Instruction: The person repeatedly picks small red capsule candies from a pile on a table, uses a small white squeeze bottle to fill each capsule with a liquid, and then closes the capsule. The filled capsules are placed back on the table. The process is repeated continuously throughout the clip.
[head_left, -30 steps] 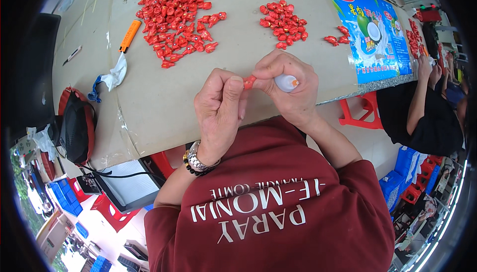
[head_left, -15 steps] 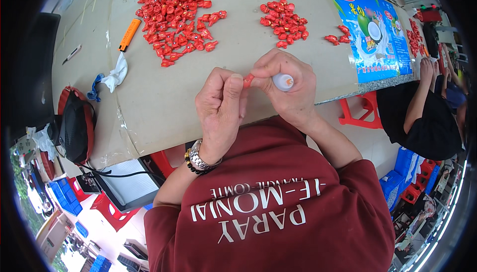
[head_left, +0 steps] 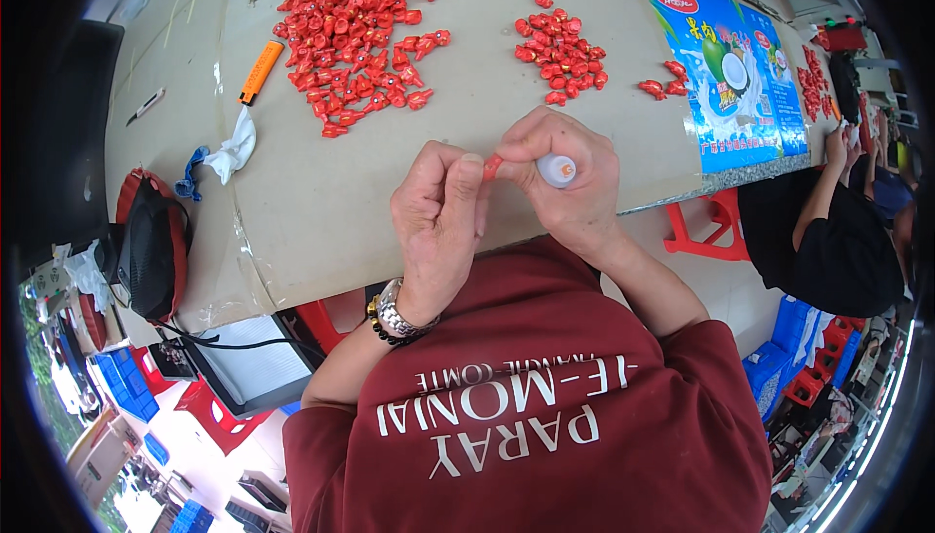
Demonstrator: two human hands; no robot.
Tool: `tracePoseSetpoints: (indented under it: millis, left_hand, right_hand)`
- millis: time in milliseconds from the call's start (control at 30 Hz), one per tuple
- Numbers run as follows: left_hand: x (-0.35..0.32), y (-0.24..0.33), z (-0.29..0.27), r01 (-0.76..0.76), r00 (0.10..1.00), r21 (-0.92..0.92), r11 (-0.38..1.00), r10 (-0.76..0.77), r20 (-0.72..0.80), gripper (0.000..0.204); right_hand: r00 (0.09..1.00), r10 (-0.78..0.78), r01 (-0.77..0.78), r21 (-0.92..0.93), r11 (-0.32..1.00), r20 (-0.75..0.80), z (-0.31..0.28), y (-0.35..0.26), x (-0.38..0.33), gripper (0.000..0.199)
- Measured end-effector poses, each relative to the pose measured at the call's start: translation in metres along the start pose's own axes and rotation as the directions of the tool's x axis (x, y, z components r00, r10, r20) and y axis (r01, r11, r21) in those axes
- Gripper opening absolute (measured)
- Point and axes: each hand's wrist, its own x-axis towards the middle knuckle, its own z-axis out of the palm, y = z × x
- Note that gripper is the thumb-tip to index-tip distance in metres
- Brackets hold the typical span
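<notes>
Close to the table's near edge, my left hand (head_left: 429, 216) pinches a small glossy red piece (head_left: 492, 167) between thumb and fingers. The thumb and forefinger of my right hand (head_left: 577, 187) press on the same piece from the other side. Tucked in the curled fingers of my right hand is a small whitish bottle (head_left: 557, 171), its end with an orange spot showing. Fingers cover most of the red piece, so its full shape is hidden. Beyond my hands lie a large pile of small red figure-like parts (head_left: 355, 46) and a smaller pile of rounded red parts (head_left: 560, 54).
A few red pieces (head_left: 665, 88) lie beside a blue printed sheet (head_left: 726, 75). To the left are an orange-and-black cutter (head_left: 260, 72), a crumpled white tissue (head_left: 232, 151), a pen (head_left: 146, 105) and a dark bag (head_left: 153, 246). At right sits another person in black (head_left: 818, 221).
Both hands stay together on the red piece and shift only slightly. The piece is turned a little between the fingers. The whole view has moved slightly.
</notes>
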Motion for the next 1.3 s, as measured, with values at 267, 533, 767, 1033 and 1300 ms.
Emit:
tracePoseSetpoints:
  millis: [267, 533, 767, 1033, 1300]
  left_hand:
    - [0.0, -0.001, 0.0, -0.004, 1.0, -0.005, 1.0, 0.004, 0.009, 0.023]
    - [0.005, 0.002, -0.004, 0.021, 0.997, -0.02, 1.0, -0.019, 0.072, 0.024]
    - [0.013, 0.005, -0.01, -0.017, 0.995, 0.276, 0.961, -0.011, 0.1, 0.03]
    - [0.059, 0.021, -0.042, -0.221, 0.939, 0.93, 0.293, 0.321, 0.122, 0.027]
    - [0.076, 0.019, -0.046, -0.249, 0.96, 0.954, 0.168, 0.174, 0.219, 0.022]
  right_hand:
    - [1.0, -0.006, 0.006, -0.01, 1.0, 0.001, 0.0, 0.0, 0.0, 0.02]
    - [0.997, 0.072, -0.072, 0.012, 0.997, -0.007, -0.009, 0.0, 0.001, 0.017]
    - [0.935, 0.302, -0.297, 0.051, 0.953, -0.187, -0.044, 0.005, 0.0, 0.005]
    - [0.848, 0.263, -0.472, -0.432, 0.769, -0.459, -0.132, 0.044, 0.004, 0.01]
    - [0.861, 0.202, -0.452, -0.52, 0.725, -0.466, -0.134, 0.046, 0.008, 0.014]
